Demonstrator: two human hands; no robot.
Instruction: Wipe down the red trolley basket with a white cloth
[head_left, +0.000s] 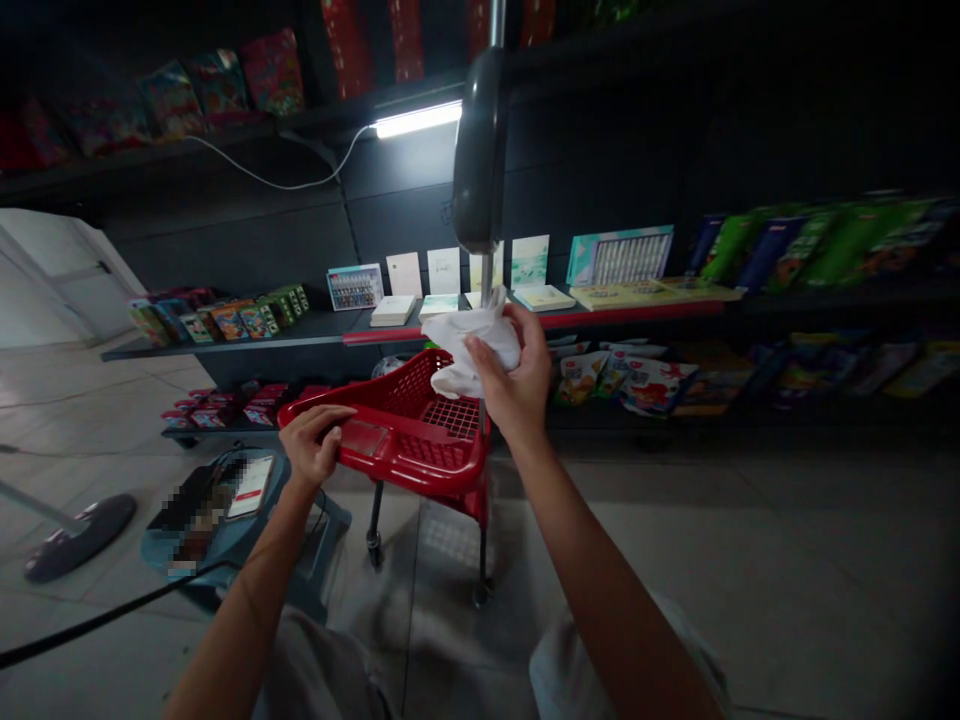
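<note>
— So, where is the white cloth [476,345]?

— Bunched in the right hand [517,385], fingers closed around it. It is held up over the far edge of the red trolley basket [420,472], touching the metal pole [487,278] that rises there.

— And the left hand [316,442]?

— Curled over the basket's near left corner, gripping the rim.

— What is the basket like?

— It has plastic mesh walls and stands on thin legs with castors on the tiled floor [750,560]. The pole carries a dark padded handle [480,150] high up.

— What's around it?

— Just left of it is a blue stool [319,535] with a smartphone [251,485] lying on top, its screen lit. Farther left, a fan base [79,535] sits on the floor. Behind the basket runs a dark shelf [300,328] with notebooks [394,310], paint sets [619,255] and small boxed goods. Snack packets fill the lower shelf to the right. A light tube [416,118] glows above.
</note>
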